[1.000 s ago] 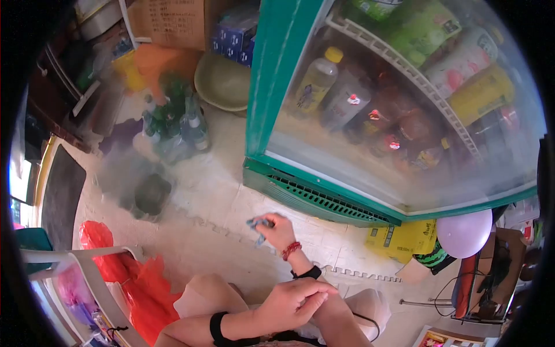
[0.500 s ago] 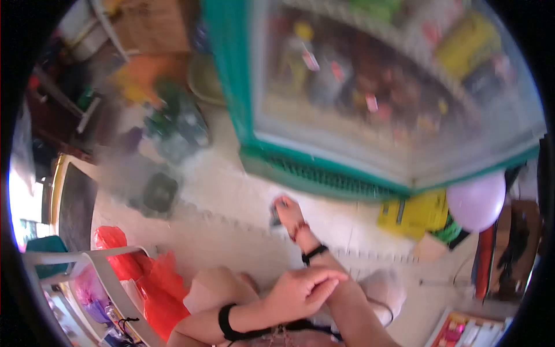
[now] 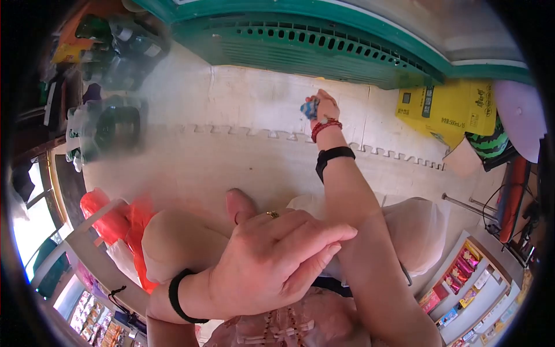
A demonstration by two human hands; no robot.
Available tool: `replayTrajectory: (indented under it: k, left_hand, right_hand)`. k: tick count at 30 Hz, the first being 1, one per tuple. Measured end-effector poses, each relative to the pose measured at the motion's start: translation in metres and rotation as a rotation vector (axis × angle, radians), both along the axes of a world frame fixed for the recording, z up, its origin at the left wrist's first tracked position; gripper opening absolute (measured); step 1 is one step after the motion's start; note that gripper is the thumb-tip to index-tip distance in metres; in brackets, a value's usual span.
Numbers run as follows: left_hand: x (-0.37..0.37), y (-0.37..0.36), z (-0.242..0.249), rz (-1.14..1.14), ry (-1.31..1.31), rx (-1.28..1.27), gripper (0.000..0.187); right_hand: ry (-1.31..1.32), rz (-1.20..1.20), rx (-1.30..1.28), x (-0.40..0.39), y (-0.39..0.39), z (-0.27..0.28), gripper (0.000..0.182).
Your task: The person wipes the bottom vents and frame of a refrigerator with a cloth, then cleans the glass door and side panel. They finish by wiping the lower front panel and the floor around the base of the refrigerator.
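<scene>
My right hand (image 3: 325,107) is stretched forward above the pale floor, its fingers wrapped round a crumpled blue-and-grey cloth (image 3: 310,108). A red bead bracelet (image 3: 325,128) and a black band (image 3: 335,155) circle that wrist. Nearer to me, my left hand (image 3: 283,251) lies across the right forearm, with a ring on one finger, and its thumb and fingers are drawn together. Whatever may be between those fingers is hidden. A dark band (image 3: 179,296) sits on the left wrist.
Ahead stands a green-framed glass cabinet (image 3: 324,49). Yellow packaging (image 3: 445,110) and a pale balloon (image 3: 520,115) are at the right. Wrapped bottles (image 3: 110,130) stand at the left, red bags (image 3: 110,217) below them. A shelf of packets (image 3: 462,277) is at the lower right.
The view has tilted down, so the cabinet sits higher and more floor shows. My right hand appears farther up and to the right, still closed round the cloth. My left hand stays by the forearm.
</scene>
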State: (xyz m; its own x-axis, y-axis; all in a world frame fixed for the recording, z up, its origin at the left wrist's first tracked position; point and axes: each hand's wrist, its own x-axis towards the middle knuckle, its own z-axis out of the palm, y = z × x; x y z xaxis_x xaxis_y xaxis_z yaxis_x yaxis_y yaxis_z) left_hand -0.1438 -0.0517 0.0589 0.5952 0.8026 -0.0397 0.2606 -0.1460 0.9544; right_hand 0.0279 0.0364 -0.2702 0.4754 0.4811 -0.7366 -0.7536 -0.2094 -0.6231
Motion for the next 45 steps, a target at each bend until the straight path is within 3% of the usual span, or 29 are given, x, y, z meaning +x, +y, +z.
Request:
replayTrajectory:
  k: [3, 5, 6, 8, 9, 10, 14, 16, 18, 20, 21, 22, 24, 25, 27, 28, 30, 32, 34, 36, 38, 39, 40, 41, 42, 44, 45]
  left_hand:
    - [0.003, -0.001, -0.003, 0.013, -0.014, -0.005, 0.016]
    - [0.006, 0.000, -0.005, 0.005, -0.001, 0.000, 0.016]
    - [0.007, 0.002, -0.006, -0.006, 0.007, 0.010, 0.017]
    - [0.008, 0.005, -0.007, -0.032, 0.010, -0.029, 0.017]
    - [0.008, 0.006, -0.008, -0.043, 0.016, -0.065, 0.018]
    - [0.008, 0.008, -0.011, -0.056, 0.009, -0.068, 0.018]
    - [0.009, 0.016, -0.015, -0.082, 0.110, -0.053, 0.017]
    - [0.011, 0.019, -0.016, -0.104, 0.131, -0.112, 0.014]
    - [0.014, 0.018, -0.023, 0.033, 0.116, -0.052, 0.020]
    - [0.018, 0.024, -0.019, 0.016, 0.164, -0.117, 0.018]
    - [0.020, 0.025, -0.020, 0.018, 0.172, -0.092, 0.017]
    - [0.023, 0.026, -0.021, 0.023, 0.180, -0.068, 0.016]
    - [0.030, 0.027, -0.021, 0.001, 0.193, -0.082, 0.016]
    - [0.033, 0.027, -0.021, -0.004, 0.208, -0.100, 0.015]
    - [0.037, 0.028, -0.022, -0.017, 0.233, -0.115, 0.015]
    - [0.038, 0.028, -0.023, -0.020, 0.251, -0.133, 0.014]
    - [0.043, 0.029, -0.023, 0.011, 0.268, -0.157, 0.014]
    - [0.048, 0.029, -0.026, 0.034, 0.287, -0.189, 0.014]
    - [0.051, 0.030, -0.033, 0.001, 0.287, -0.075, 0.016]
    - [0.059, 0.029, -0.036, -0.012, 0.277, -0.110, 0.019]
    - [0.055, 0.023, -0.041, -0.096, 0.273, -0.038, 0.024]
    - [0.052, 0.018, -0.045, -0.149, 0.291, 0.063, 0.025]
    - [0.053, 0.018, -0.035, -0.226, 0.349, 0.080, 0.029]
    - [0.054, 0.016, -0.022, -0.305, 0.404, 0.094, 0.033]
    - [0.051, 0.009, -0.023, -0.252, 0.428, 0.089, 0.033]
    - [0.046, 0.001, -0.030, -0.311, 0.275, 0.137, 0.036]
    - [0.045, 0.001, -0.033, -0.291, 0.273, 0.188, 0.035]
  right_hand:
    - [0.074, 0.053, 0.042, 0.024, 0.000, -0.001, 0.020]
    - [0.348, -0.096, 0.087, 0.047, 0.000, -0.012, 0.014]
    - [0.343, -0.107, 0.089, 0.057, -0.001, -0.031, 0.014]
    - [0.044, -0.100, 0.128, 0.072, -0.007, -0.057, 0.008]
    - [0.123, -0.276, 0.154, 0.079, -0.007, -0.059, 0.015]
    - [0.114, -0.289, 0.153, 0.085, -0.007, -0.062, 0.015]
    - [-0.198, -0.363, 0.124, 0.095, 0.017, -0.050, 0.034]
    - [-0.341, -0.151, 0.336, 0.093, 0.028, -0.042, 0.043]
    - [-0.769, 0.201, 0.281, 0.096, 0.029, -0.105, 0.045]
    - [0.142, -0.505, 0.753, 0.081, 0.051, -0.133, 0.065]
    - [-0.707, 0.013, 0.629, 0.084, 0.036, -0.143, 0.036]
    - [-0.713, -0.005, 0.621, 0.091, 0.035, -0.152, 0.036]
    - [-0.208, -0.336, 0.214, 0.088, 0.043, -0.065, 0.066]
    - [-0.206, -0.347, 0.213, 0.097, 0.040, -0.063, 0.066]
    - [0.108, -0.531, 0.690, 0.123, 0.031, -0.058, 0.065]
    - [0.112, -0.536, 0.692, 0.131, 0.029, -0.053, 0.065]
    - [-0.124, -0.306, 0.294, 0.144, 0.027, -0.027, 0.058]
    - [-0.154, -0.337, 0.296, 0.154, 0.027, -0.061, 0.058]
    - [-0.811, 0.061, 0.271, 0.164, 0.019, -0.116, 0.052]
    - [-1.624, 0.764, -0.540, 0.178, 0.018, -0.096, 0.035]
    - [-0.214, 0.094, 0.091, 0.183, 0.020, -0.088, 0.025]
    - [-0.422, 0.316, 0.096, 0.178, 0.010, -0.058, 0.023]
    - [-0.882, 0.435, 0.088, 0.238, 0.010, -0.182, 0.023]
    - [-0.317, 0.072, 0.180, 0.193, 0.014, -0.072, 0.022]
    - [-0.015, 0.031, 0.169, 0.230, 0.007, -0.113, 0.021]
    - [-0.060, -0.038, 0.146, 0.202, 0.011, -0.084, 0.025]
    - [0.042, 0.028, 0.201, 0.208, 0.013, -0.083, 0.026]
